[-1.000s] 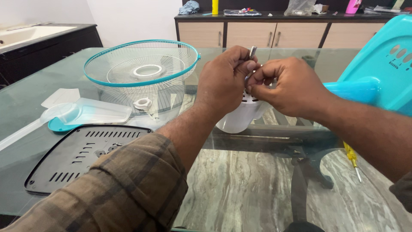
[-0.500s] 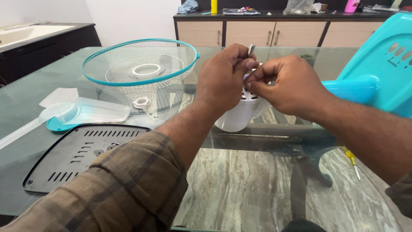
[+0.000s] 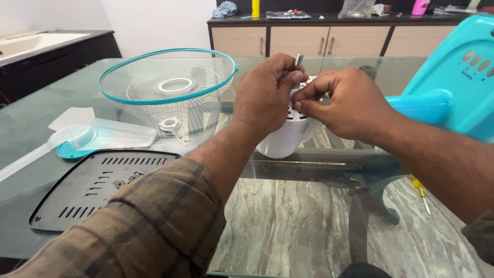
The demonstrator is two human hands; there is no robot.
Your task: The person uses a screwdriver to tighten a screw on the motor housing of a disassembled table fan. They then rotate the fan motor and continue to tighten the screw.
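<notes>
Pinching a metal shaft (image 3: 298, 61) atop the white motor housing (image 3: 285, 136), both hands (left hand (image 3: 265, 95), right hand (image 3: 350, 103)) together, perhaps touching, glass table (image 3: 309, 206) open in front.

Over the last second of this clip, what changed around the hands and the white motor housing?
Almost nothing. Both hands, left and right, stay pinched together over the white motor housing, with the metal shaft standing above the left fingers; only slight finger shifts show. The fan guard, black vented panel and turquoise fan body lie as before.

Open glass tabletop (image 3: 309, 216) ahead; fan guard (image 3: 167, 77) left, turquoise housing (image 3: 458, 77) right.
</notes>
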